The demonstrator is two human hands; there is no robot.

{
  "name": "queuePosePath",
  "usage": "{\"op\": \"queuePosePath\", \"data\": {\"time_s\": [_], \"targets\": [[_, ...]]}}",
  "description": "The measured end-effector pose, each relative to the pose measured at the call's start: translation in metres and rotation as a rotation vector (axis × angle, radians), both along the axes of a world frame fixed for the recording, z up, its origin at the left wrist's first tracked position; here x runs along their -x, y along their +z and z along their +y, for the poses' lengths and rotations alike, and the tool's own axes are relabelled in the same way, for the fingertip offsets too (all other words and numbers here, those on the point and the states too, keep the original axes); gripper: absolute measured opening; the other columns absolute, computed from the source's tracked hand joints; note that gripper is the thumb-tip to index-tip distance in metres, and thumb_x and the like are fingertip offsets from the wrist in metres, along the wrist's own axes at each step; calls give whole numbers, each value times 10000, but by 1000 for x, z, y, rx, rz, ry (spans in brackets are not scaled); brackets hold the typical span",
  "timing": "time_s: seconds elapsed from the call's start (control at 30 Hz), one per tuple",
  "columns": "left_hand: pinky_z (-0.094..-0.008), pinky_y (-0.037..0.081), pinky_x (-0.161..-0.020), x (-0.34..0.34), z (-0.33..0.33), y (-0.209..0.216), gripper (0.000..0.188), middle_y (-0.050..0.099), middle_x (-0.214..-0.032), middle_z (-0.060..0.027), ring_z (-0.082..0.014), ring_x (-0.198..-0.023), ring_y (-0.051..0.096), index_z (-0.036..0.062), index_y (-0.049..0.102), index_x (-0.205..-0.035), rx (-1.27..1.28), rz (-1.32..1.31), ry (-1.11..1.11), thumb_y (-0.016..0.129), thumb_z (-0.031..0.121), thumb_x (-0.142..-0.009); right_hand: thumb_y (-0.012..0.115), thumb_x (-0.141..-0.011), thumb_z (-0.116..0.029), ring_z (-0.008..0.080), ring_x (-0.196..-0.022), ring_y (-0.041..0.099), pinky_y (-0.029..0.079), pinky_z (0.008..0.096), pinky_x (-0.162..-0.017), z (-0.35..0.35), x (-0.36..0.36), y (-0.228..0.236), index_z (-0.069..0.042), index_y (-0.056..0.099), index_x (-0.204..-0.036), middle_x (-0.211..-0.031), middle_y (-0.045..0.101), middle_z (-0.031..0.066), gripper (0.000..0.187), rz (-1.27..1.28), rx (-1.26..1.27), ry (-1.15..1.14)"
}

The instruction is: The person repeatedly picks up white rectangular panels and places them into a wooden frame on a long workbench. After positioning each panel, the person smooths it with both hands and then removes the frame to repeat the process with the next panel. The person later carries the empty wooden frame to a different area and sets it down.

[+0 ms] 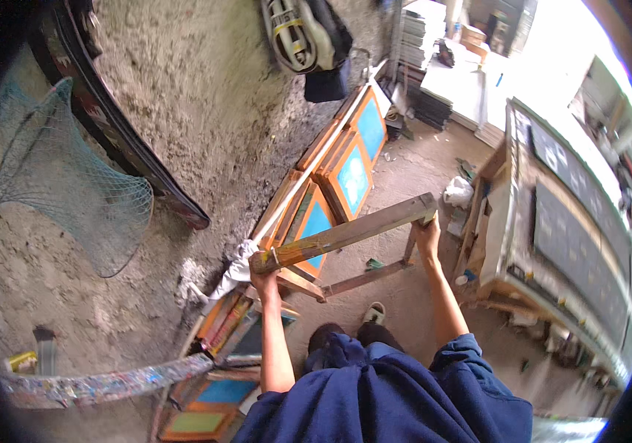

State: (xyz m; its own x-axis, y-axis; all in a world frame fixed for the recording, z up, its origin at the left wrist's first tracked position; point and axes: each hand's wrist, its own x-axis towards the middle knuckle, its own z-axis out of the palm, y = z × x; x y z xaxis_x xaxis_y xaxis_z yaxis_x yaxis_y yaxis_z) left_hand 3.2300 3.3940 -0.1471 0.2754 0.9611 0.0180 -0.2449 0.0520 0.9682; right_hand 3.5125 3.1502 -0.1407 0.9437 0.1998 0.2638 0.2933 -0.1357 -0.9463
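Both my hands hold a bare wooden frame (345,236) tilted in front of my body, and the floor shows through its opening. My left hand (264,283) is wrapped round the near left corner, beside a white cloth (238,269). At the far right corner, my right hand (427,235) grips the frame from below. Just beyond the left part of the frame, several wooden screens with blue mesh (351,181) lean against the wall. Part of the held frame's left side overlaps these screens in view.
A long table with dark panels (574,229) runs along the right. On the left wall hang a green net (80,184) and a paint-spattered pipe (109,384). More screens (198,421) stand at lower left. Stacked boards (434,96) and a white plastic bag (458,192) lie farther off.
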Motion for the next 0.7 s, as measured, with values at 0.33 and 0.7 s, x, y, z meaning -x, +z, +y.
{"op": "queuePosePath", "data": {"time_s": [0.33,0.7], "targets": [[-266,461,-773,-24,-5,-73,421,581,-945,-19,-116,-851,563,49,512,-1088,209,53,397,630,-64,-700,647,-728,8,145,-788,553,455,284,-718,143,-108,-67,-39,533,-1018,-869,599,55,315,195,192,526],[-291,504,-740,-67,-18,-153,451,619,-968,-59,-162,-861,603,45,508,-1059,173,400,548,711,-40,-665,648,-756,-76,201,-862,607,470,334,-756,210,-191,-184,-14,569,-1042,-956,646,121,303,143,612,733]]}}
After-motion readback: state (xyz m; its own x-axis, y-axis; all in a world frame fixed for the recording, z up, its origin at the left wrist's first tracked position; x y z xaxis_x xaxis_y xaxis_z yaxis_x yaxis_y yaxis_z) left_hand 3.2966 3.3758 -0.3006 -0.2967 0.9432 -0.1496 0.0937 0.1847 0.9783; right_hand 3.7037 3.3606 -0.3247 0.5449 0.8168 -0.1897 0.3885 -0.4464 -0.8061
